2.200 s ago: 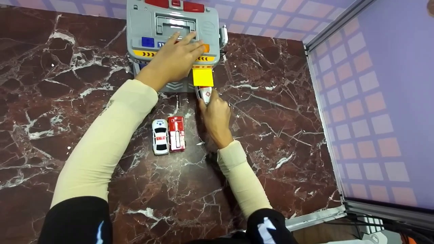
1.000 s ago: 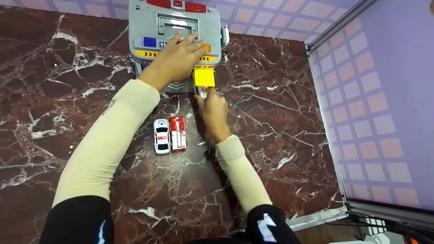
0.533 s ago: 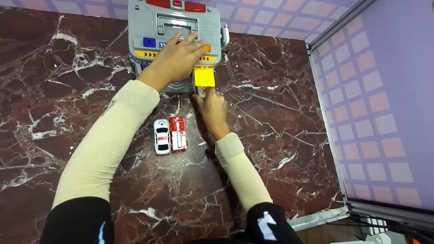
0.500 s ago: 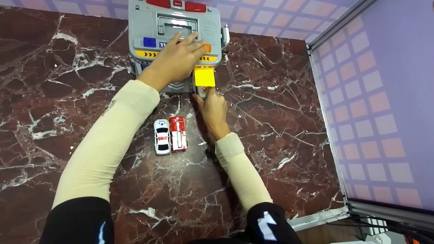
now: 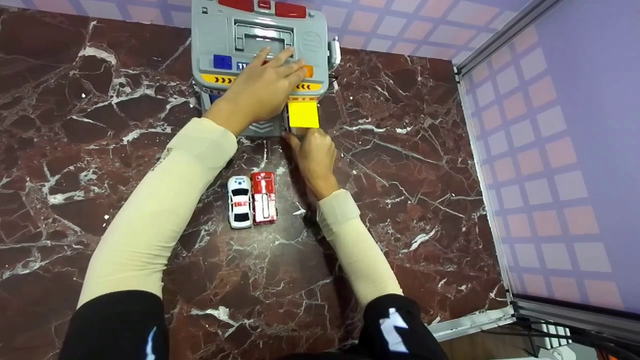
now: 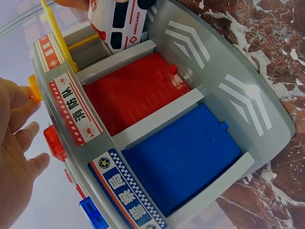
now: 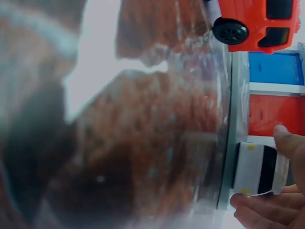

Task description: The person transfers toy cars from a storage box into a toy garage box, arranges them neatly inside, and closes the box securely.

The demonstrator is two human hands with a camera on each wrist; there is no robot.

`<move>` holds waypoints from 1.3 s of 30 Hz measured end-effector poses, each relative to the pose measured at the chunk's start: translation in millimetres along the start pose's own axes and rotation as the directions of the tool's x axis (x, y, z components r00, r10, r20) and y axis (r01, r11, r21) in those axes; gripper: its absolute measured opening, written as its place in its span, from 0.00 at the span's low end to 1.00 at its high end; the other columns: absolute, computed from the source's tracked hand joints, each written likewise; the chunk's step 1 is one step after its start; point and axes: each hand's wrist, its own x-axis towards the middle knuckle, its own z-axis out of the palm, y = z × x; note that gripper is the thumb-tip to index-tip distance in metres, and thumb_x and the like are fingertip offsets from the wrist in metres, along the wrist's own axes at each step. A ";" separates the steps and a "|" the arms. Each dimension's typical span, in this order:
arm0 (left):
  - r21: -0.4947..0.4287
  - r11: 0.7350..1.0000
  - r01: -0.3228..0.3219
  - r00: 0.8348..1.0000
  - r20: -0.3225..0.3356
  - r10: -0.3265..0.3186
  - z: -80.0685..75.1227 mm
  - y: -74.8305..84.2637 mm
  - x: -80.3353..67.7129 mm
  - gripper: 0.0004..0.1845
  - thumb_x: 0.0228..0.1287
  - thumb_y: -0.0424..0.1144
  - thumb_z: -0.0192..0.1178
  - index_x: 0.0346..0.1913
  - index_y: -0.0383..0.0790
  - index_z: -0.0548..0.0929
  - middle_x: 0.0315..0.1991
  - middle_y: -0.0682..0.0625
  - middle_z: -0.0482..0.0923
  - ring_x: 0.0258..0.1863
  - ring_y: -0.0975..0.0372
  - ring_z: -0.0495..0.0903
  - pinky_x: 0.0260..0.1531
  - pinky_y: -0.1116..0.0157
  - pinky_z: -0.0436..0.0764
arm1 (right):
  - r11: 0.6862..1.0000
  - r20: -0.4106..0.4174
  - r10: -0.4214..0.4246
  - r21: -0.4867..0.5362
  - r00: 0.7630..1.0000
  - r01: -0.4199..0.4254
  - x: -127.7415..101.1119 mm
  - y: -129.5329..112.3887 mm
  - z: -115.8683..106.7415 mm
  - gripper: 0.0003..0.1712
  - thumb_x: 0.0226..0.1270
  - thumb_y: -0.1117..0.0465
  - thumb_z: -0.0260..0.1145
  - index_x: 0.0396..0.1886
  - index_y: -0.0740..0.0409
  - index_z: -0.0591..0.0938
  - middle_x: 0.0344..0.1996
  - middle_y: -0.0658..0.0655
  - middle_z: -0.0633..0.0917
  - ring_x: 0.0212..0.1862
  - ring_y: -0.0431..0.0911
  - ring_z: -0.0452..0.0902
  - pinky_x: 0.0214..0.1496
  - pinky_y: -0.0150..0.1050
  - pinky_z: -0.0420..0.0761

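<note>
A grey toy garage (image 5: 312, 45) stands at the far side of the marble-patterned tabletop. My left hand (image 5: 260, 85) lies on its roof with fingers spread, a fingertip touching the orange button (image 6: 34, 88). Below the roof edge, a yellow door (image 5: 303, 115) is raised over the right bay. My right hand (image 5: 317, 155) holds a white toy ambulance (image 6: 121, 21) between thumb and fingers, partly in that bay. In the head view the door and hand mostly hide the ambulance. The left wrist view shows the red door (image 6: 133, 90) and blue door (image 6: 183, 157) down over the other bays.
A white toy police car (image 5: 240, 205) and a red-and-white toy fire truck (image 5: 263, 197) sit side by side in front of the garage. A purple checked panel (image 5: 550, 175) in a metal frame borders the right side.
My right hand has pushed the ambulance forward, further under the yellow door. My left hand stays on the roof, and the two other toy vehicles have not moved.
</note>
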 end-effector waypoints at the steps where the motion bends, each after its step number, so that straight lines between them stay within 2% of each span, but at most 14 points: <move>1: 0.001 1.000 -0.001 1.000 -0.006 0.001 0.4 -0.2 0.0 0.25 0.72 0.37 0.37 0.71 0.40 0.56 0.72 0.46 0.52 0.73 0.51 0.42 0.70 0.45 0.38 | 1.000 0.003 0.006 -0.001 1.000 -0.006 0.3 0.2 1.0 0.32 0.49 0.34 0.66 0.29 0.61 0.82 0.27 0.59 0.84 0.31 0.59 0.83 0.29 0.51 0.81; 6: -0.006 1.000 0.005 1.000 -0.012 -0.005 2.4 -0.9 -0.4 0.26 0.71 0.36 0.38 0.71 0.40 0.57 0.72 0.46 0.52 0.73 0.51 0.43 0.70 0.45 0.39 | 0.999 0.030 0.032 -0.015 0.999 -0.032 1.9 1.3 6.7 0.35 0.50 0.30 0.63 0.32 0.61 0.82 0.33 0.56 0.84 0.33 0.58 0.83 0.31 0.51 0.81; 16: -0.015 1.000 0.003 1.000 -0.019 -0.003 4.3 -0.9 -0.8 0.25 0.72 0.38 0.37 0.71 0.41 0.57 0.72 0.47 0.52 0.73 0.52 0.43 0.70 0.46 0.40 | 0.997 0.025 0.032 -0.076 0.999 -0.030 9.5 1.3 9.3 0.38 0.49 0.27 0.59 0.34 0.58 0.80 0.34 0.55 0.82 0.29 0.56 0.82 0.26 0.50 0.80; 19: -0.015 1.000 0.002 1.000 -0.020 -0.002 4.5 -0.9 -1.0 0.25 0.72 0.38 0.37 0.71 0.41 0.57 0.72 0.47 0.52 0.73 0.52 0.43 0.70 0.45 0.40 | 0.995 0.017 -0.015 -0.101 1.000 0.016 11.8 2.2 10.9 0.37 0.51 0.27 0.58 0.32 0.58 0.80 0.32 0.57 0.83 0.27 0.57 0.82 0.25 0.51 0.79; 25: -0.013 1.000 -0.004 0.999 -0.045 0.003 4.7 -0.1 -0.9 0.25 0.73 0.38 0.37 0.71 0.41 0.57 0.72 0.47 0.53 0.73 0.52 0.44 0.69 0.44 0.41 | 0.973 0.010 -0.156 -0.172 0.988 0.155 18.7 6.1 13.2 0.34 0.55 0.29 0.56 0.28 0.56 0.80 0.20 0.63 0.84 0.24 0.59 0.81 0.25 0.52 0.76; 28: -0.014 1.000 -0.006 0.999 -0.051 0.005 4.8 0.0 -0.9 0.25 0.73 0.38 0.36 0.70 0.41 0.58 0.71 0.47 0.54 0.73 0.52 0.44 0.69 0.44 0.41 | 0.972 0.041 -0.154 -0.171 0.987 0.159 21.7 6.0 11.9 0.33 0.55 0.29 0.56 0.30 0.55 0.81 0.20 0.63 0.84 0.25 0.58 0.81 0.26 0.52 0.75; 33: -0.011 1.000 0.002 1.000 -0.025 -0.002 3.6 -1.5 -1.3 0.25 0.73 0.38 0.36 0.71 0.43 0.56 0.72 0.48 0.51 0.73 0.53 0.42 0.70 0.45 0.39 | 0.985 0.115 -0.112 -0.121 0.987 0.125 26.3 5.5 10.7 0.32 0.52 0.28 0.57 0.33 0.52 0.81 0.24 0.62 0.85 0.27 0.57 0.81 0.28 0.51 0.74; 36: -0.005 1.000 0.004 1.000 -0.014 -0.004 2.7 -1.2 -1.0 0.26 0.72 0.38 0.37 0.71 0.43 0.55 0.72 0.48 0.51 0.73 0.53 0.42 0.70 0.45 0.39 | 0.984 0.127 -0.126 -0.112 0.984 0.141 27.7 7.5 9.4 0.31 0.51 0.28 0.58 0.34 0.51 0.82 0.24 0.61 0.86 0.27 0.57 0.81 0.28 0.50 0.73; 39: 0.001 1.000 0.004 1.000 -0.004 -0.004 2.3 -0.5 -0.8 0.26 0.72 0.38 0.36 0.72 0.43 0.55 0.72 0.48 0.50 0.73 0.53 0.42 0.70 0.45 0.39 | 0.976 0.129 -0.150 -0.141 0.980 0.167 28.7 10.5 7.5 0.28 0.54 0.33 0.60 0.33 0.53 0.82 0.25 0.59 0.86 0.29 0.56 0.82 0.29 0.49 0.74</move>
